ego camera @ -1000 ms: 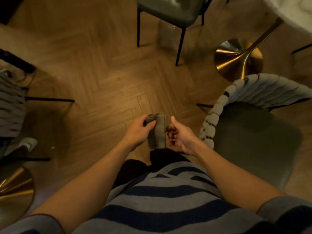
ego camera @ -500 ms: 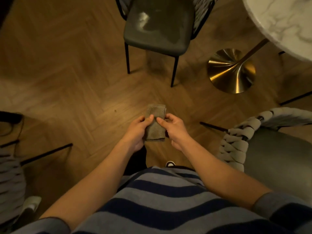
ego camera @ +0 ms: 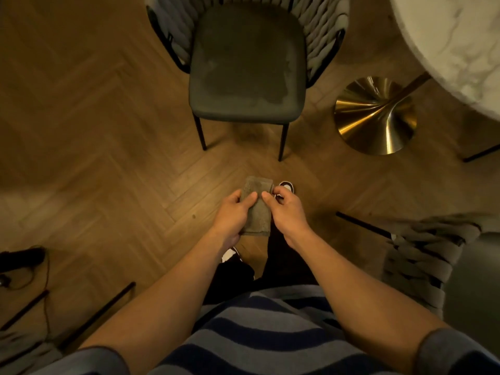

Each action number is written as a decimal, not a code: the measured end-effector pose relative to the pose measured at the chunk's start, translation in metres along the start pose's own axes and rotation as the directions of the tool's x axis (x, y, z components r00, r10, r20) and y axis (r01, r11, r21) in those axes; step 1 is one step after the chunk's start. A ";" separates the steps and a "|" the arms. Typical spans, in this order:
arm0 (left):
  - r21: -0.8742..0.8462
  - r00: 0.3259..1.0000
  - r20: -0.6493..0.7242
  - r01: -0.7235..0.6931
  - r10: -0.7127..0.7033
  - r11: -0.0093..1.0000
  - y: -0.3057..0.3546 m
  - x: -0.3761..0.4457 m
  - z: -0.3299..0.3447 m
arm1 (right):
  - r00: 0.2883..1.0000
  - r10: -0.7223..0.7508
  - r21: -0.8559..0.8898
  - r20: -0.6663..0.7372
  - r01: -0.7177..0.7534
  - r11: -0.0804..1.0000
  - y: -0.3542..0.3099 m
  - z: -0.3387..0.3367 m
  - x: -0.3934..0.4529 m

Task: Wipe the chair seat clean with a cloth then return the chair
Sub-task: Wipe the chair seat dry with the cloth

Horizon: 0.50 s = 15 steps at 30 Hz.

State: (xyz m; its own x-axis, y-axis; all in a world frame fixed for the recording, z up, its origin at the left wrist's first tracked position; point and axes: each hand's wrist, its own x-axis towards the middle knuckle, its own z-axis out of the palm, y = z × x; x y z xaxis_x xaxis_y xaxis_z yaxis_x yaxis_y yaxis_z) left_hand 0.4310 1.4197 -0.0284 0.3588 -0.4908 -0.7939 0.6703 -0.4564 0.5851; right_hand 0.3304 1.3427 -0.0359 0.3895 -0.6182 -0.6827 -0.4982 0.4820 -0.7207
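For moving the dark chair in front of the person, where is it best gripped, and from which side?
Probably the top of the woven backrest, reached across the seat or from the chair's side. The seat front faces the person and offers only a smooth padded edge; the backrest wraps round the far side. Both hands now hold the cloth.

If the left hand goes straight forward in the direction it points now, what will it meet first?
Most likely the front edge of the chair seat. The left hand, holding the cloth with the right hand, points toward it over bare floor. Depth is unclear from this head view.
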 end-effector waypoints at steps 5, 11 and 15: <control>0.053 0.998 -0.069 -0.006 0.010 0.999 0.050 0.064 0.026 | 0.998 0.033 -0.087 0.053 -0.029 0.996 -0.044 -0.016 0.077; 0.140 0.983 -0.168 -0.049 0.073 0.989 0.090 0.141 0.048 | 0.984 0.112 -0.153 0.141 -0.090 0.984 -0.078 -0.027 0.177; 0.415 0.942 -0.272 -0.071 0.198 0.907 0.113 0.197 0.026 | 0.975 0.167 -0.189 0.149 -0.138 0.972 -0.085 -0.033 0.240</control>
State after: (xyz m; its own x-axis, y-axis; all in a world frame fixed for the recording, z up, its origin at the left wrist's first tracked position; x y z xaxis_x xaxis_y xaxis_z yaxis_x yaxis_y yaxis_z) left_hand 0.5607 1.2523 -0.1145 0.6468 -0.3510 -0.6771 0.3127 -0.6876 0.6552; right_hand 0.4404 1.1325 -0.1343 0.4121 -0.4292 -0.8037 -0.6844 0.4364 -0.5840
